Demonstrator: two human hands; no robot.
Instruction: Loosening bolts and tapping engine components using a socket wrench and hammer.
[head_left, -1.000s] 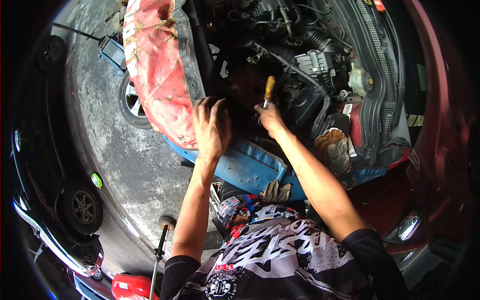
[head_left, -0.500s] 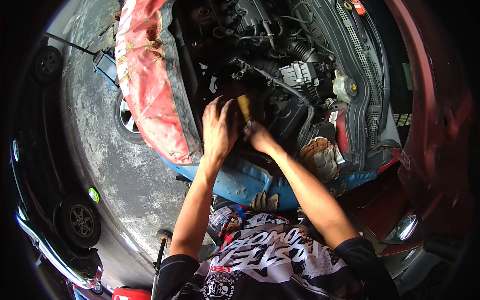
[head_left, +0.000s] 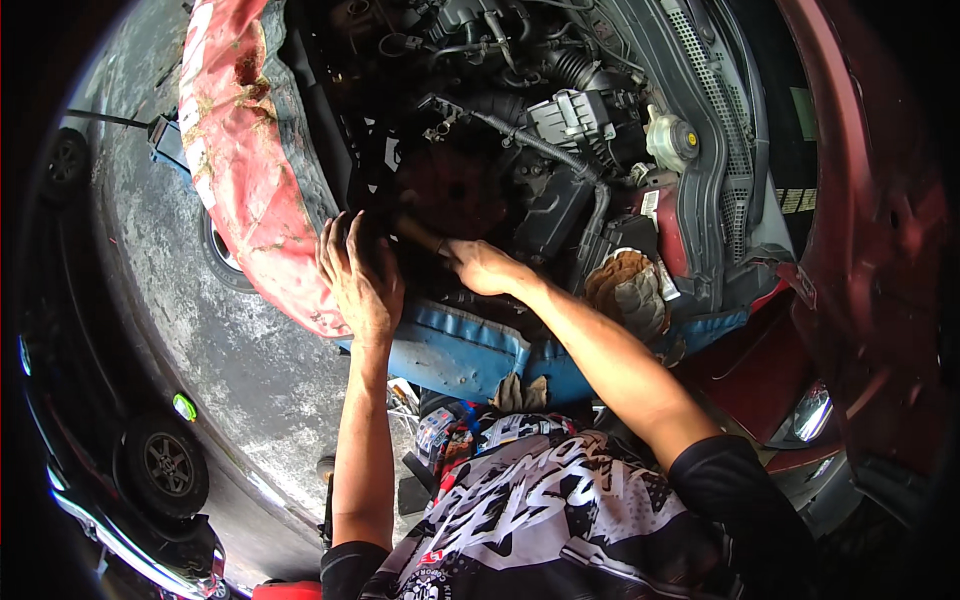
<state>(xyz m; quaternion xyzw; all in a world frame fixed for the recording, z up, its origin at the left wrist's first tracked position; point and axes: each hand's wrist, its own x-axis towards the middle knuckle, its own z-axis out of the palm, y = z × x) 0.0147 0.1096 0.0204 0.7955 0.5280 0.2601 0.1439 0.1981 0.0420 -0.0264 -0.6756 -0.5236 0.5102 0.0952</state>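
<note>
While left hand (head_left: 362,280) splays flat, right hand (head_left: 478,265) grips tool handle (head_left: 418,233).

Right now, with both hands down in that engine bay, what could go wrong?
1. The right hand grips a wooden-handled tool whose head is hidden in the dark; a slip might hit the left hand spread right beside it.
2. Hoses and wiring crowd close above the tool and could be snagged.
3. The blue front panel edge under both forearms looks worn and might scrape skin.
</note>
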